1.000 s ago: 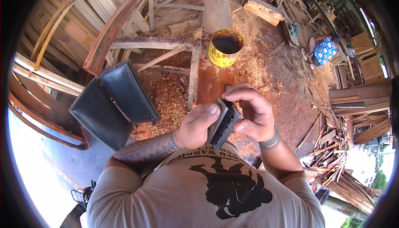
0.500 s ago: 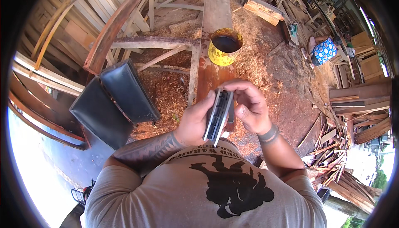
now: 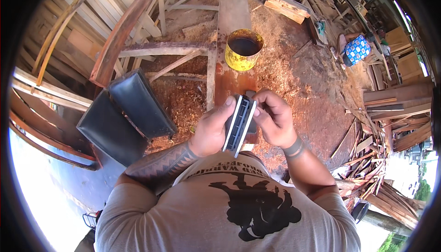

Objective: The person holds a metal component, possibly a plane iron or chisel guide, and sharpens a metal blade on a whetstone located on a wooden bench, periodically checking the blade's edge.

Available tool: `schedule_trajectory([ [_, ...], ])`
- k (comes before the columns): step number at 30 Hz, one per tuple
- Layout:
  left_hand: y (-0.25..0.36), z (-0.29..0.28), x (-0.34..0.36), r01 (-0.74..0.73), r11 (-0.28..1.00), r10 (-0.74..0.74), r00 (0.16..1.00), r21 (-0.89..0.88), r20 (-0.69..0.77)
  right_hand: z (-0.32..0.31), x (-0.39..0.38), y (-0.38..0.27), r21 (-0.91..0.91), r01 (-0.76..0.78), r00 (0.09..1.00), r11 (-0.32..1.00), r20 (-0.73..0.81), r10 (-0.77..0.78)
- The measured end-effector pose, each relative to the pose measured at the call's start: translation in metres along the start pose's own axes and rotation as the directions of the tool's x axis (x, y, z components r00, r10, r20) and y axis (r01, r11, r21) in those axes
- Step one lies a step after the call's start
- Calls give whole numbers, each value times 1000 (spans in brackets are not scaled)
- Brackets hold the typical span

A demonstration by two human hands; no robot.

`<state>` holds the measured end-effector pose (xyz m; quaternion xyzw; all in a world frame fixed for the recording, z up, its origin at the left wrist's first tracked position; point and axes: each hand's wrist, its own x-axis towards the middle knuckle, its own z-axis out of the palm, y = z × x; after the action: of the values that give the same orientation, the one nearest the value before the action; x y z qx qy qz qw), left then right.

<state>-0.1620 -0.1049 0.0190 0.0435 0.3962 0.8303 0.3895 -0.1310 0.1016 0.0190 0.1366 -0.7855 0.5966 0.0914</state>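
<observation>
In front of my chest is a long, narrow black block (image 3: 238, 125) with a row of slots and two pale edges; I cannot tell its exact kind. My left hand (image 3: 209, 130) is closed around its left side, the thumb lying along the edge. My right hand (image 3: 277, 119) pinches at the block's upper right edge, thumb against it and fingers curled behind. A dark flat piece (image 3: 251, 127) shows beyond the block, partly hidden. A yellow-stained bucket (image 3: 239, 62) with dark liquid stands farther out on the wooden plank (image 3: 233, 15).
Two black padded pieces (image 3: 115, 128) lean at the left, beside stacked timber (image 3: 78, 3). Shavings (image 3: 183, 100) cover the ground around the plank. At the far right a person in a blue patterned garment (image 3: 357, 51) bends down; scrap wood (image 3: 363, 160) is piled nearer.
The block has tilted so more of its slotted face shows. My right fingers, loosely curled beside it before, have come in to pinch its edge. The view has shifted slightly.
</observation>
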Motion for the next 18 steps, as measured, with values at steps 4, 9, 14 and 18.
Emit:
schedule_trajectory([
  [4,-6,-1,2,18,999,-15,994,-28,107,-6,4,4,-66,142,990,988,-5,-143],
  [9,1,-5,4,-147,934,111,985,326,129,6,-6,6,87,-78,995,993,-59,83],
  [14,9,0,5,-224,807,144,972,546,186,13,-7,3,272,-251,963,929,-32,269],
  [18,-3,-9,19,-240,809,177,970,537,168,15,2,21,416,-322,926,850,-48,374],
])
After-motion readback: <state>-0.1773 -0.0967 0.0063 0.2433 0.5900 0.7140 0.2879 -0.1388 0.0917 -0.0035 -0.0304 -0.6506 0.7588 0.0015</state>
